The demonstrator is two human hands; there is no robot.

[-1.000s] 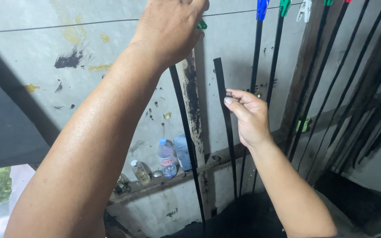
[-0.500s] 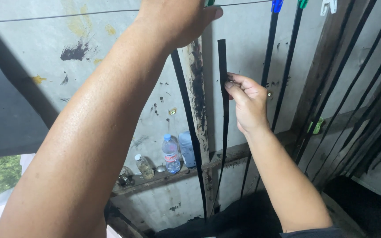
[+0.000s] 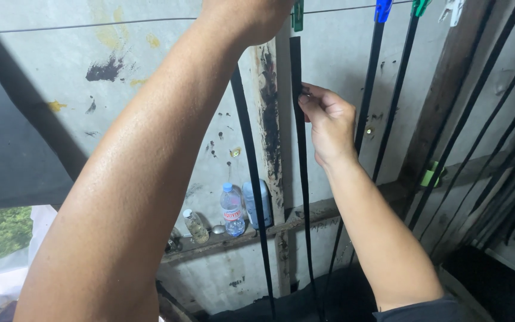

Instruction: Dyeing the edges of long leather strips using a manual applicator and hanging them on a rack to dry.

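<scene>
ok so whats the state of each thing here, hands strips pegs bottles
left hand: raised to the wire, fingers out of frame
right hand: pinching the black strip
black strip: hanging straight from the green peg
green peg: clipped on the wire
wire: taut
blue peg: clipped, holding a strip
water bottles: upright on the ledge, capped

Lots of black here: the long strips (image 3: 298, 179) hung from the line are all plain black. The pegs along the top are coloured differently, one dark green (image 3: 297, 15), one blue (image 3: 382, 10), one brighter green (image 3: 421, 6) and one white (image 3: 453, 9). The wall (image 3: 150, 71) is seen in pale grey, blotched with yellow and black stains. A clear bottle (image 3: 232, 210) with a blue cap is stood on the brown ledge (image 3: 305, 216).
</scene>
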